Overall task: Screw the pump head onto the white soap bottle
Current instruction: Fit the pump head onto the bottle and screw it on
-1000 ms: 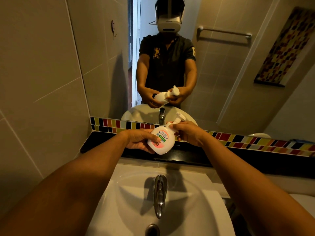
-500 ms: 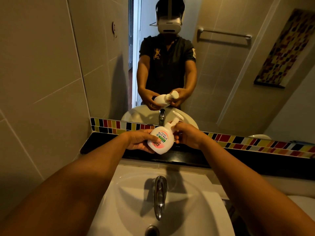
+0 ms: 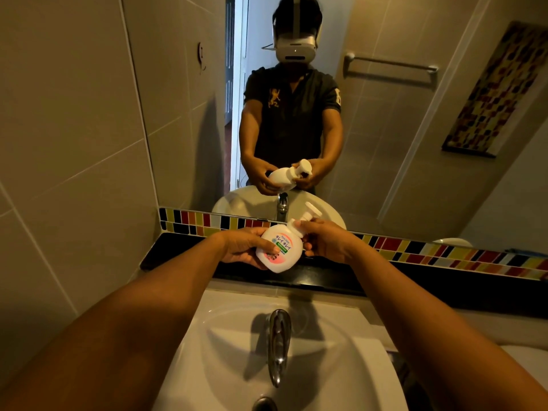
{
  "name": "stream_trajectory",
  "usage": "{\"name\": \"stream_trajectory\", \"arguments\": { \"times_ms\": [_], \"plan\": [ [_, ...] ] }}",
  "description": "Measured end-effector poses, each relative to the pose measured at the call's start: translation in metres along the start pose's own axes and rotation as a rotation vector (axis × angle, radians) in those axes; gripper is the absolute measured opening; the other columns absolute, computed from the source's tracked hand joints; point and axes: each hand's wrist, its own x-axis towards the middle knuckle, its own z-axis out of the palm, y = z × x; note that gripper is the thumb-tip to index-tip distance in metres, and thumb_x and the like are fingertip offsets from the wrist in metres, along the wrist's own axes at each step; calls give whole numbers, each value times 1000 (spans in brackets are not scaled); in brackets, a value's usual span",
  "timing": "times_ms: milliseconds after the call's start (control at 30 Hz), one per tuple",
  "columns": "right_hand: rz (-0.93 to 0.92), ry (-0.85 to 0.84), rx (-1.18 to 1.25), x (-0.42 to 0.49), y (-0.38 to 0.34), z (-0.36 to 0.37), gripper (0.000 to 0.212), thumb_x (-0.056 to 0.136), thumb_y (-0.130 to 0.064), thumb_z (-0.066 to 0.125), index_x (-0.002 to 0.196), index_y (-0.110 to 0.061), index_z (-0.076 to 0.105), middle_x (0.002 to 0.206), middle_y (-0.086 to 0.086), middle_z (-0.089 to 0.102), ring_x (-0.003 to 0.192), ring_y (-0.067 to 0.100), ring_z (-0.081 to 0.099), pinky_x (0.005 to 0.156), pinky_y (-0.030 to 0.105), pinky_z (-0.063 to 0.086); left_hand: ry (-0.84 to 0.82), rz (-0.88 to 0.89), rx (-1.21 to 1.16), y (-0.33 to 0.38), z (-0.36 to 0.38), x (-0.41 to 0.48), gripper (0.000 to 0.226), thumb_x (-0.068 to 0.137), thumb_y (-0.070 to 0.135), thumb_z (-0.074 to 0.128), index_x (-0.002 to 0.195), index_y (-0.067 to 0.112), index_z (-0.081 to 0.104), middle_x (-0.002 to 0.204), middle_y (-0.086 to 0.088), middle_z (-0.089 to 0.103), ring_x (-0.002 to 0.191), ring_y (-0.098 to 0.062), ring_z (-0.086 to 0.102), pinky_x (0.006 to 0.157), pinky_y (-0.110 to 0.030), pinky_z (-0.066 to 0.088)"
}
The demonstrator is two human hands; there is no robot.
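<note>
At frame center I see my left hand (image 3: 241, 247) wrapped around the bottle (image 3: 278, 250), tilted above the sink (image 3: 370, 366); my right hand (image 3: 326, 241) pinches the pump head (image 3: 305, 218).

White soap bottle (image 3: 278, 251) — pink-and-green label; tile strip (image 3: 444, 254) — multicoloured checks.

White soap bottle (image 3: 278, 250) label: Japanese print, unreadable.
</note>
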Motion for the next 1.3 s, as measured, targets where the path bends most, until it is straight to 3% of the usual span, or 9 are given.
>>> {"name": "stream_trajectory", "arguments": {
  "times_ms": [133, 267, 333, 500, 700, 900, 1067, 1167, 1300],
  "plan": [
    [37, 27, -46, -1, -1, 7, 54, 83, -57, 64, 109, -10, 62, 76, 7, 61, 58, 14, 51, 58, 27, 48, 8, -2, 18, -1, 3, 0, 47, 82, 7, 73, 125, 18, 58, 118, -12, 69, 112, -31, 66, 83, -44, 59],
    [29, -34, 45, -3, -1, 1, 45, 88, -29, 63, 128, -10, 53, 95, 13, 57, 67, 15, 52, 64, 28, 49, 27, 2, 9, -3, 1, -1, 46, 82, 6, 73, 124, 19, 58, 118, -11, 68, 111, -31, 66, 85, -45, 59],
    [18, -31, 30, -3, -1, 0, 45, 88, -24, 64, 128, -8, 52, 94, 13, 57, 68, 15, 54, 64, 27, 51, 26, 2, 18, -4, 0, -1, 47, 81, 5, 73, 125, 19, 58, 119, -12, 68, 112, -31, 66, 85, -45, 59],
    [54, 21, -61, -4, -1, 8, 56, 85, -53, 65, 117, -8, 61, 79, 8, 60, 61, 14, 52, 59, 27, 49, 17, -1, 50, -2, 5, -2, 46, 81, 6, 73, 123, 20, 58, 117, -11, 68, 110, -30, 67, 80, -42, 60],
    [18, -35, 15, -6, 1, -2, 47, 88, -21, 65, 131, -7, 49, 95, 13, 59, 68, 15, 55, 64, 27, 52, 19, 6, 41, -1, 3, -2, 39, 82, 5, 72, 115, 22, 60, 116, -11, 68, 109, -30, 66, 74, -39, 62],
    [58, 3, -42, -6, 1, 2, 59, 82, -49, 69, 122, -7, 57, 84, 9, 62, 64, 15, 55, 61, 27, 52, 23, 0, 70, -2, 4, 4, 53, 80, 8, 75, 128, 19, 56, 122, -13, 67, 111, -31, 67, 82, -44, 60],
    [19, -31, 0, -8, 1, -2, 40, 90, -24, 64, 126, -11, 54, 105, 16, 58, 71, 17, 56, 65, 28, 53, 25, 8, 63, -2, 1, 4, 52, 80, 7, 75, 127, 19, 57, 122, -13, 67, 112, -31, 66, 84, -44, 60],
    [15, 15, -43, -5, 2, 0, 45, 87, -35, 69, 121, -7, 58, 98, 14, 63, 69, 16, 57, 63, 28, 54, 30, 5, 81, -1, 3, 3, 53, 79, 8, 76, 127, 19, 56, 121, -12, 68, 111, -31, 67, 83, -44, 60],
    [31, 73, -125, -2, 3, 6, 75, 66, -64, 72, 113, -5, 63, 80, 10, 65, 62, 16, 56, 60, 28, 52, 40, 11, 102, -1, 6, 5, 56, 78, 11, 78, 128, 19, 56, 119, -11, 69, 109, -30, 68, 86, -46, 59]
  ]
}}
